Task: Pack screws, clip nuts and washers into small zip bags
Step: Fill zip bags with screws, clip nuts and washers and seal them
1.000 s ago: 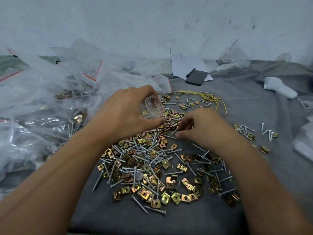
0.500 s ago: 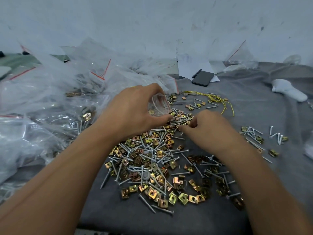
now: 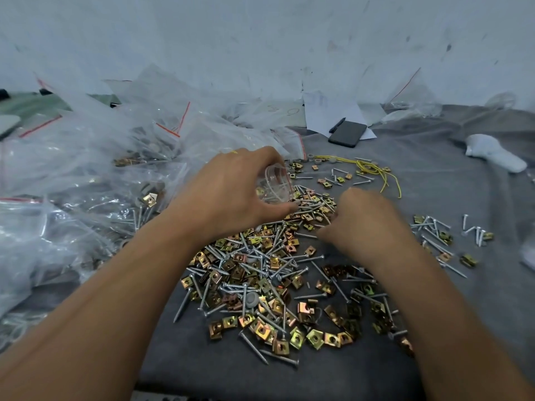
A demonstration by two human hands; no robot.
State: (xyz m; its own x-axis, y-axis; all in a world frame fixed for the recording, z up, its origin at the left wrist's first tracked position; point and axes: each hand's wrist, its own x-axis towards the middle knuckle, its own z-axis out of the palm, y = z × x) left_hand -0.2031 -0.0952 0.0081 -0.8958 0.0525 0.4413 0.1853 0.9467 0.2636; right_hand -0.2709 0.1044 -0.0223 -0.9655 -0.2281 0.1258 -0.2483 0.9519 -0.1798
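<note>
A big heap of silver screws and brass-coloured clip nuts point(image 3: 269, 285) lies spread on the grey cloth point(image 3: 434, 175) in front of me, with a grey washer point(image 3: 251, 300) among them. My left hand point(image 3: 231, 195) grips a small clear zip bag point(image 3: 276, 183) held open just above the far edge of the heap. My right hand point(image 3: 364, 221) is blurred, its fingers curled down into the screws to the right of the bag; what it pinches is hidden.
Filled and empty plastic bags with red zip strips point(image 3: 86, 175) pile up on the left. A black phone point(image 3: 347, 134) lies on white paper at the back. Yellow wire point(image 3: 373, 169), a white object point(image 3: 492, 153) and a small scatter of screws point(image 3: 440, 230) sit at the right.
My right hand has slid slightly right along the far edge of the heap. My left hand keeps the bag in the same place. The camera has tilted a little.
</note>
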